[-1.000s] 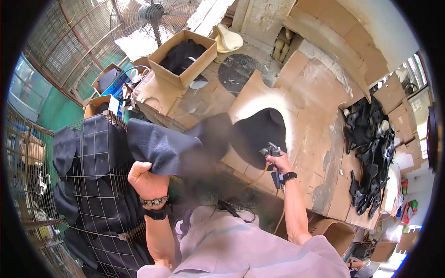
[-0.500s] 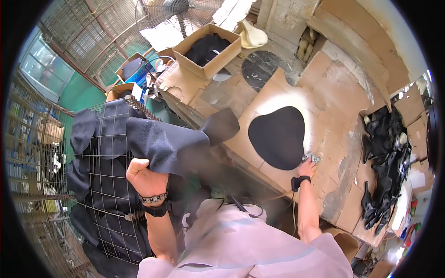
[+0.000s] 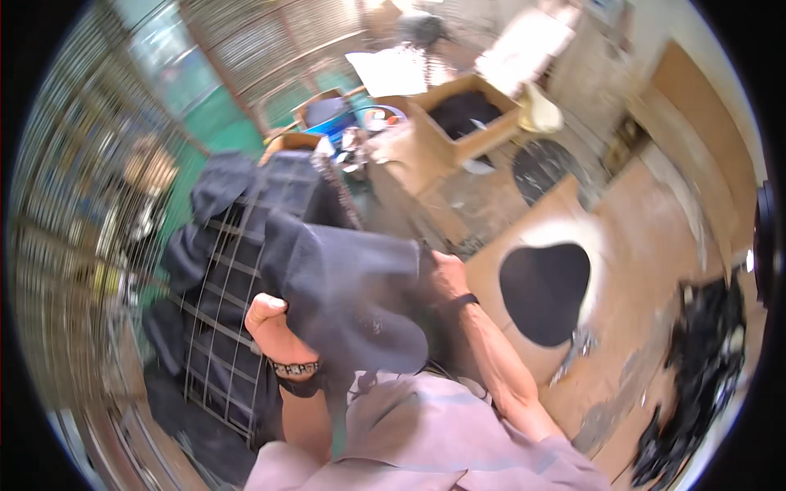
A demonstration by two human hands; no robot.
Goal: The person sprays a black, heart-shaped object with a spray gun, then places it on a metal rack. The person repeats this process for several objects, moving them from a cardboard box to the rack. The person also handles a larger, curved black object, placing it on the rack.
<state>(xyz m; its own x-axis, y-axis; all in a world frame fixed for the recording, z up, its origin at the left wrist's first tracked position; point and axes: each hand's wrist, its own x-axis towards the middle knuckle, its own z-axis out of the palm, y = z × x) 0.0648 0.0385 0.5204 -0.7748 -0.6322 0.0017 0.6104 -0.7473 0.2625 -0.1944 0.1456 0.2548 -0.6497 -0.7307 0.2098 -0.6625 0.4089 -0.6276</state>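
Dark cloth piece (image 3: 344, 278) — both hands (image 3: 266, 315) (image 3: 446, 274) gripping its edges.

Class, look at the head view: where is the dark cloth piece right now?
The dark cloth piece sits centre-left, held up between the left hand and right hand, in front of the wire rack.

The dark garment (image 3: 344, 278) held in both hands looks like soft, matt woven cloth — no sheen anywhere on it. The rack (image 3: 225, 327) behind it is thin wire, pale metal, draped with more dull dark cloth. The sheet (image 3: 647, 245) on the counter is brown cardboard, rough and matt, with a flat black painted patch (image 3: 544, 290) haloed in white. The open box (image 3: 458, 123) is plain cardboard too — unglossed.
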